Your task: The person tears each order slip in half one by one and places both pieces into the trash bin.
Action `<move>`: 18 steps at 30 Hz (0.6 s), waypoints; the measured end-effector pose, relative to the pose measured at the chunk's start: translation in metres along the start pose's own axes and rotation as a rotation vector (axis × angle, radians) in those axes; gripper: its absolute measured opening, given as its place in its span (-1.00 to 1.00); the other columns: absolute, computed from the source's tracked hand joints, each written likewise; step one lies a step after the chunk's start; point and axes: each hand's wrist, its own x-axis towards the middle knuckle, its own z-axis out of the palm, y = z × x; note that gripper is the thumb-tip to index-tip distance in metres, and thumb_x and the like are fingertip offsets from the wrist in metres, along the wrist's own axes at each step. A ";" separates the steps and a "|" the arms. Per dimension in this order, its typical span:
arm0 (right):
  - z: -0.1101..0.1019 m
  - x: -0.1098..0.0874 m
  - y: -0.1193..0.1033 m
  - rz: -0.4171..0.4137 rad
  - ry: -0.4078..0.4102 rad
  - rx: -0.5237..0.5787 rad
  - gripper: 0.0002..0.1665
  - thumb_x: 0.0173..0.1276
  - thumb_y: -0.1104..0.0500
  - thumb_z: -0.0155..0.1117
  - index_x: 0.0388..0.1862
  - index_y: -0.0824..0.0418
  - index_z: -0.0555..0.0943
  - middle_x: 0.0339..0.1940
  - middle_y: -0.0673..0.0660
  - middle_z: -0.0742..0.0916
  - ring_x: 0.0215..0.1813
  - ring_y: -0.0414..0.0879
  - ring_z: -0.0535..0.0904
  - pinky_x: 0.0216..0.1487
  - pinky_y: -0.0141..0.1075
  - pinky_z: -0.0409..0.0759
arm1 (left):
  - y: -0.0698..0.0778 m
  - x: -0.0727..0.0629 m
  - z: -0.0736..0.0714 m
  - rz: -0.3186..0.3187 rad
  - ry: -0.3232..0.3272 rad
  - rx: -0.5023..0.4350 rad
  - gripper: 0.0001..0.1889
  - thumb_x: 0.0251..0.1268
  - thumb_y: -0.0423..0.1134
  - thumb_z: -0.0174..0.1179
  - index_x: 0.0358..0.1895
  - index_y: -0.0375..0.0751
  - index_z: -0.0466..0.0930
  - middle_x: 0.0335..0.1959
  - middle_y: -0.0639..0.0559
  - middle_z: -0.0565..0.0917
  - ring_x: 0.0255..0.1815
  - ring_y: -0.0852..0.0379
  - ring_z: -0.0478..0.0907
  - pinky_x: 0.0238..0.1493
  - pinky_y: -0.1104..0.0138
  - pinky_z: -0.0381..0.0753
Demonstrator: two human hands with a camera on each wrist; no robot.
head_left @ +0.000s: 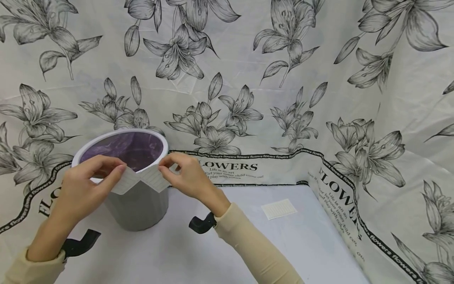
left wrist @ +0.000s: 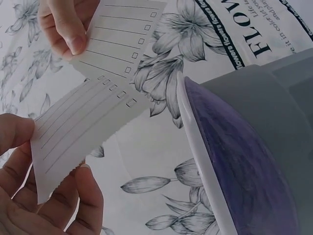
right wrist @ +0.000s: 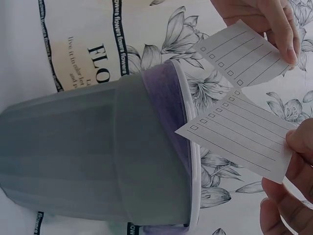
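Two pieces of white lined checklist paper with small checkboxes meet at their inner corners, in front of the rim of a grey bin. My left hand pinches the left paper piece between thumb and fingers. In my right hand, thumb and fingertips grip the right paper piece. A ragged torn edge runs along the left piece in the left wrist view. I cannot tell whether the two pieces are still joined at the corner. A purple liner lines the bin under its white rim.
Another lined paper sheet lies flat on the white table, right of my right forearm. Behind the table hangs a flower-print cloth, its black-lettered border running along the table's back and right edges. Black wrist mounts stick out by both sleeves.
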 end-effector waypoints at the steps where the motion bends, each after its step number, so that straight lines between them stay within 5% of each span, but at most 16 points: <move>1: 0.000 0.001 0.000 0.000 0.001 -0.001 -0.92 0.42 0.27 0.34 -0.16 0.21 0.73 -0.23 0.06 0.80 -0.15 -0.18 0.68 -0.13 -0.37 0.64 | 0.000 0.000 0.000 0.005 0.002 0.000 -0.84 0.18 -0.49 0.42 -0.20 -0.23 0.75 -0.36 -0.01 0.77 -0.30 0.63 0.57 -0.18 0.72 0.53; 11: -0.002 0.012 -0.003 -0.040 -0.023 -0.039 -0.90 0.45 0.27 0.31 -0.13 0.20 0.74 -0.20 0.05 0.80 -0.14 -0.18 0.69 -0.12 -0.48 0.56 | -0.002 0.005 -0.002 0.017 0.029 0.014 -0.74 0.03 -0.60 0.45 -0.21 -0.25 0.76 -0.34 0.28 0.72 -0.36 0.66 0.55 -0.29 0.71 0.52; 18: -0.002 0.023 -0.008 -0.069 -0.050 -0.082 -0.90 0.46 0.28 0.30 -0.13 0.21 0.73 -0.20 0.06 0.79 -0.15 -0.18 0.69 -0.10 -0.43 0.61 | -0.005 0.008 -0.007 -0.070 0.015 0.021 -0.76 0.12 -0.53 0.44 -0.17 -0.18 0.78 -0.31 0.56 0.65 -0.39 0.66 0.54 -0.36 0.69 0.49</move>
